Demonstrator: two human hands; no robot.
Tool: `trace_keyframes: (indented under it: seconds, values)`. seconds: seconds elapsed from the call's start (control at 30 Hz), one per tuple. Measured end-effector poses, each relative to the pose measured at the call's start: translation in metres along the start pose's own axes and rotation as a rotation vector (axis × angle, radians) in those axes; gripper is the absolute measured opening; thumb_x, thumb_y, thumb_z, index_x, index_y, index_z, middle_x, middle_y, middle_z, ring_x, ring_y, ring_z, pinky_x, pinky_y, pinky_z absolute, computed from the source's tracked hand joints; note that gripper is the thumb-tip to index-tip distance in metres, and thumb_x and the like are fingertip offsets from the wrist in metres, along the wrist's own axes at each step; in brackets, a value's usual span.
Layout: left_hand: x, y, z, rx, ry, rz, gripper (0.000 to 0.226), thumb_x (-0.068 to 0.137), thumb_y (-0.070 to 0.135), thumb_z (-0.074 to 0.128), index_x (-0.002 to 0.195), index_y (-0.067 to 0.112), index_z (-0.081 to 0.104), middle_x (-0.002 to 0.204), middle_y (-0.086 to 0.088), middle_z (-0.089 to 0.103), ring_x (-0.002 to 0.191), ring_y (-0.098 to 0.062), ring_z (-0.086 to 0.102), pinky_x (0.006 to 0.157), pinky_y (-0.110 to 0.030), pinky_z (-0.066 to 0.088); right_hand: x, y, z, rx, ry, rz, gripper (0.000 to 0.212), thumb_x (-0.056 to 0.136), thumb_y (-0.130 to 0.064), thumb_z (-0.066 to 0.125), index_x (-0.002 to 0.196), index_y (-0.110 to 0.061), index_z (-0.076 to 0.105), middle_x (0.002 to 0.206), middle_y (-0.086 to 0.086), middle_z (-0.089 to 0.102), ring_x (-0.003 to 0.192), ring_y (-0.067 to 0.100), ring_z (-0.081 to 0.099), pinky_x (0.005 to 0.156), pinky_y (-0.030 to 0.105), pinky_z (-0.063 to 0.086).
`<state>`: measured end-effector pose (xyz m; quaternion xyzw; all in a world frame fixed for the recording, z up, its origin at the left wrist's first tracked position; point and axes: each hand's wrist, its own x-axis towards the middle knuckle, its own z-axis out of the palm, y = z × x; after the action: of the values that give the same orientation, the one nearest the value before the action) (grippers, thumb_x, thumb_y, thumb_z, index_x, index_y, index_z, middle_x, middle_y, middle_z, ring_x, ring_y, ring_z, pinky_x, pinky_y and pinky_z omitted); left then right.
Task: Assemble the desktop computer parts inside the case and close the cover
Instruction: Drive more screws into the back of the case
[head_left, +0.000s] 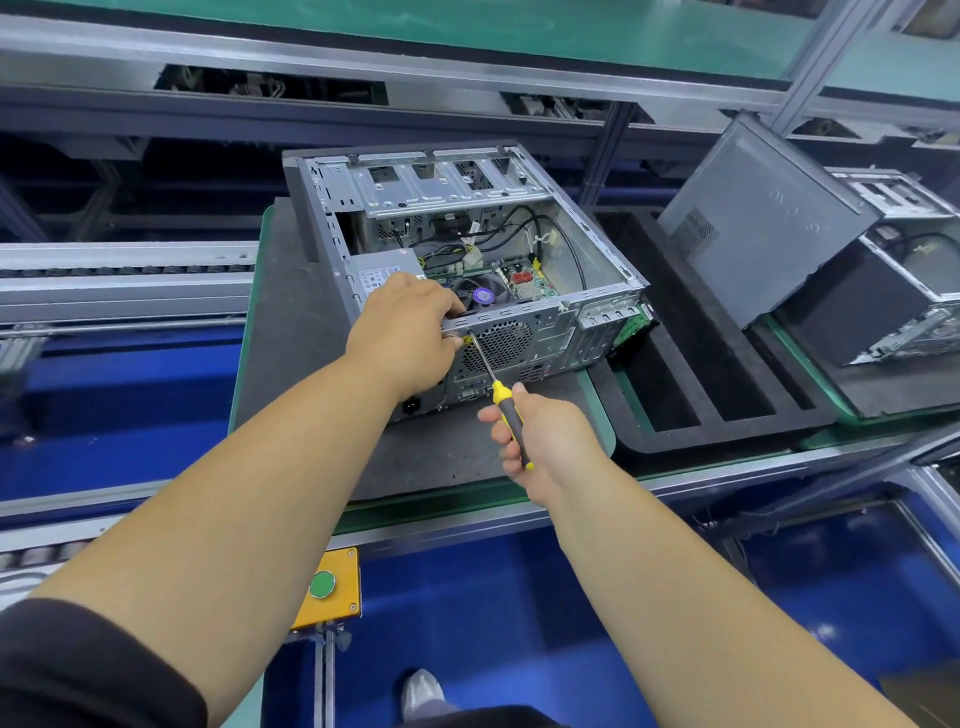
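Yellow-handled screwdriver (511, 423) gripped in my right hand (540, 441), tip at a screw, I think, on the case (519, 332) rear just beyond. My left hand (410, 332) clasps the rim. Next: turn steadily, tip seated.

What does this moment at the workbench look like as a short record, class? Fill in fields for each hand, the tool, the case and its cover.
left hand: grips the top rear edge of the computer case
right hand: holds the screwdriver by its yellow and black handle
screwdriver tip: at the upper rear panel, beside the fan grille
case: lies on a grey mat, side open, parts visible inside
cover: not on this case
nearby: black foam tray; second case to the right
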<state>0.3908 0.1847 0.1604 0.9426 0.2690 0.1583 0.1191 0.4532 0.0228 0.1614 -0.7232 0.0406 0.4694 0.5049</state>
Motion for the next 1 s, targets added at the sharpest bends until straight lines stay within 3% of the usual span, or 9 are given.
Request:
trace_keyframes:
  seconds: [0.13,0.27,0.33,0.43,0.57,0.67,0.8,0.9,1.0]
  values:
    - [0.0,0.0,0.0,0.001,-0.004,0.002,0.032,0.09,0.038,0.063,0.12,0.027,0.06,0.118,0.006,0.06,0.119,-0.022,0.038,0.099,-0.036,0.035,-0.002,0.005,-0.006,0.234,-0.158,0.046,0.048,0.1,-0.048,0.051,0.089,-0.004,0.067,0.053,-0.001,0.05,0.038,0.007,0.037,0.038,0.017,0.029]
    - [0.0,0.0,0.0,-0.003,-0.006,-0.001,0.033,0.09,0.037,0.063,0.121,0.027,0.06,0.12,0.007,0.06,0.121,-0.022,0.038,0.101,-0.035,0.035,-0.003,0.006,-0.006,0.009,0.022,-0.16,0.025,0.087,-0.032,0.075,0.091,-0.01,0.063,0.064,0.001,0.055,0.045,0.008,0.046,0.041,0.019,0.036]
    - [0.0,0.0,0.0,-0.004,-0.009,-0.003,0.033,0.09,0.037,0.063,0.121,0.027,0.06,0.12,0.007,0.06,0.121,-0.021,0.037,0.101,-0.035,0.034,-0.001,0.005,-0.006,-0.112,0.094,-0.211,0.025,0.09,-0.033,0.072,0.092,-0.009,0.066,0.066,0.002,0.058,0.045,0.007,0.048,0.04,0.018,0.038]
    - [-0.001,0.0,-0.001,-0.01,-0.009,-0.004,0.033,0.09,0.037,0.063,0.122,0.027,0.06,0.121,0.007,0.06,0.122,-0.022,0.037,0.102,-0.035,0.034,-0.003,0.003,-0.002,-0.119,0.061,-0.142,0.035,0.099,-0.039,0.057,0.082,-0.01,0.066,0.059,-0.001,0.057,0.04,0.006,0.043,0.038,0.017,0.035]
    - [-0.001,0.001,-0.002,-0.008,-0.009,-0.003,0.034,0.091,0.037,0.062,0.123,0.026,0.059,0.121,0.007,0.059,0.122,-0.021,0.037,0.101,-0.035,0.035,-0.005,-0.004,-0.004,0.156,-0.116,0.097,0.052,0.105,-0.045,0.04,0.084,-0.006,0.068,0.047,-0.003,0.048,0.035,0.006,0.031,0.035,0.017,0.023]
    - [-0.001,0.0,-0.001,-0.013,-0.011,-0.005,0.034,0.091,0.036,0.062,0.123,0.026,0.059,0.122,0.007,0.059,0.122,-0.021,0.037,0.101,-0.035,0.035,-0.006,-0.004,-0.008,0.212,-0.162,0.091,0.047,0.101,-0.046,0.05,0.089,-0.004,0.067,0.055,0.0,0.05,0.037,0.006,0.033,0.035,0.017,0.025]
    - [-0.001,0.0,-0.001,-0.006,-0.013,-0.001,0.034,0.091,0.036,0.062,0.124,0.025,0.059,0.122,0.007,0.059,0.122,-0.021,0.037,0.1,-0.035,0.034,-0.009,0.0,-0.008,0.013,0.022,-0.126,0.022,0.088,-0.03,0.074,0.089,-0.011,0.063,0.069,0.003,0.053,0.047,0.01,0.045,0.042,0.02,0.035]
    - [-0.001,0.001,-0.001,-0.009,-0.013,-0.003,0.035,0.091,0.036,0.062,0.124,0.026,0.059,0.122,0.007,0.059,0.122,-0.021,0.037,0.1,-0.034,0.034,-0.009,-0.002,-0.006,-0.122,0.089,-0.184,0.026,0.095,-0.033,0.066,0.081,-0.012,0.062,0.069,0.003,0.057,0.052,0.011,0.047,0.043,0.02,0.037]
    - [-0.001,0.0,-0.001,-0.008,-0.011,0.0,0.034,0.091,0.036,0.062,0.124,0.026,0.059,0.121,0.007,0.059,0.121,-0.021,0.037,0.1,-0.035,0.034,-0.013,-0.007,-0.002,-0.079,0.005,-0.033,0.041,0.104,-0.039,0.047,0.079,-0.01,0.062,0.064,0.001,0.054,0.049,0.009,0.043,0.041,0.017,0.034]
